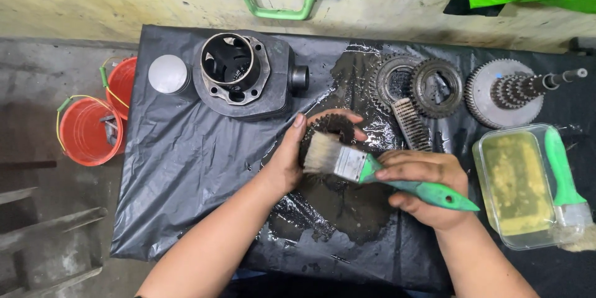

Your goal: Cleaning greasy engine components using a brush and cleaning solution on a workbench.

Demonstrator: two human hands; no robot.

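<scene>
Black plastic sheet: spread over the work surface; wet and soiled with dark oily liquid at its centre, where the brushing is done.

Engine cylinder: large, dark, stood bore-up at far left of the sheet; a round grey piston is set just beside it on the left.

Shaft with large gear: laid at far right, stepped smaller gears stacked along it.

Clear plastic tub: near right, holding yellowish liquid; a second green-handled brush is rested across its rim.

Two red buckets: placed off the sheet, on the floor at left.

Two loose gears: laid side by side, far of centre; a wire brush lies touching their near edge.

Left hand: curled round the left rim of a dark toothed gear, thumb over the far edge, gear held on edge above the wet patch at centre.

Right hand: closed firmly round the green handle of a flat paintbrush, whose pale bristles are pressed against the gear's face.

Handling note: judged best done if the gear is turned a little at a time in the left hand, so that every tooth gap is reached; the bristle tips are better worked along the teeth than across them. The grip on the oily rim is judged liable to slip, so the gear is best kept low over the sheet.
</scene>
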